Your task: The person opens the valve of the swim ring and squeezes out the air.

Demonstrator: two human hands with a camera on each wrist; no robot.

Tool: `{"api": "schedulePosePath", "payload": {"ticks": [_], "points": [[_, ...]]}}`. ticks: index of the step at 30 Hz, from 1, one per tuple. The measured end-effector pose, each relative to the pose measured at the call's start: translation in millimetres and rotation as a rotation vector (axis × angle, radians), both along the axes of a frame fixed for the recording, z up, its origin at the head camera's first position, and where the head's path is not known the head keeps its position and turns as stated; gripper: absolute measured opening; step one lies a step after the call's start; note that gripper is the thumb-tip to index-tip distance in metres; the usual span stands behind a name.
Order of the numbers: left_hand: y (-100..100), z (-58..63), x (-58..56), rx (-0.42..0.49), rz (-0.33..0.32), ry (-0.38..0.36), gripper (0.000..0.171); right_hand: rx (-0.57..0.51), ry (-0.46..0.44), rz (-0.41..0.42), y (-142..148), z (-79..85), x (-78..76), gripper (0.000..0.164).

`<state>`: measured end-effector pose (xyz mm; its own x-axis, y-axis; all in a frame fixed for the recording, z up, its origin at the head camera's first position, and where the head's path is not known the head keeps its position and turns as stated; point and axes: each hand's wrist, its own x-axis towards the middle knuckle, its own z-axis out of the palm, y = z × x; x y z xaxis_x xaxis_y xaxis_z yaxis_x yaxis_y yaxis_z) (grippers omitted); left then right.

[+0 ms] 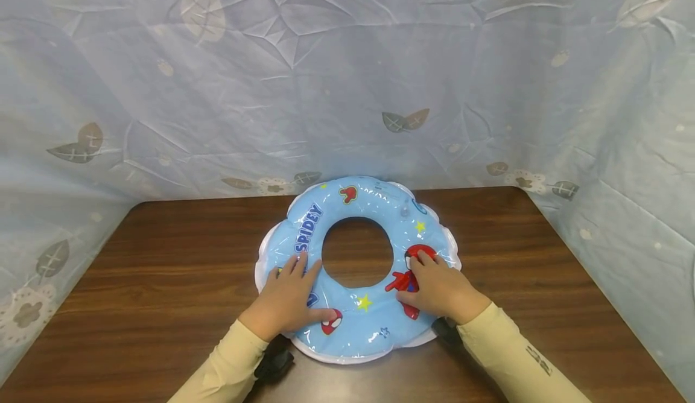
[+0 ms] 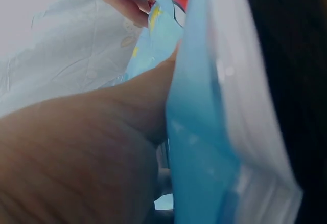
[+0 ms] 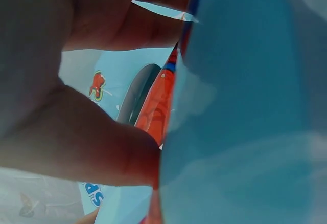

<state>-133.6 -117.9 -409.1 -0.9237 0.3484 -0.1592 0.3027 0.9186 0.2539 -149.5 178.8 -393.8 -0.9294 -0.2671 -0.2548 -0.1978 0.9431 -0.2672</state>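
A light blue inflated swim ring (image 1: 347, 330) with a white scalloped edge lies on the brown table, printed with "SPIDEY", stars and red cartoon figures. On its left side my left hand (image 1: 288, 300) rests with fingers spread and thumb stretched toward the front. My right hand (image 1: 442, 288) lies on the ring's right side, over a red printed figure, its fingers extended. In the left wrist view the ring (image 2: 196, 116) fills the middle beside the left hand (image 2: 92, 142). The right wrist view has the right thumb and fingers touching the ring (image 3: 240, 101).
The wood-grain table (image 1: 174, 258) extends to both sides of the ring. A pale curtain (image 1: 336, 77) with leaf prints hangs behind the table and along its sides. Black wrist straps (image 1: 274, 364) show below the forearms.
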Motion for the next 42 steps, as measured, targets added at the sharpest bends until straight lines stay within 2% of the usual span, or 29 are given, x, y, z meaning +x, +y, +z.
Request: {"api": "schedulePosePath", "payload": {"ticks": [11, 16, 19, 25, 29, 42], "points": [[-5, -2.9, -3.9, 0.02, -0.016, 0.007, 0.107, -0.04, -0.045, -0.012, 4, 3.2, -1.8, 0.088], [-9, 2.6, -3.9, 0.071, -0.024, 0.052, 0.107, -0.061, 0.004, 0.015, 2, 7.2, 1.4, 0.089], [-9, 6.6, -3.3, 0.082, -0.034, 0.062, 0.109, -0.054, 0.05, 0.059, -1, 10.0, 4.9, 0.091], [-5, 13.6, 2.6, 0.048, -0.038, -0.009, 0.118, -0.035, 0.035, 0.099, -10, 16.6, 15.2, 0.098], [-3, 11.9, 3.9, 0.021, -0.042, -0.051, 0.121, -0.022, 0.003, 0.1, -12, 14.2, 16.9, 0.097], [-1, 8.2, 4.5, -0.024, -0.044, -0.068, 0.121, -0.019, -0.037, 0.083, -13, 7.6, 13.9, 0.093]]}}
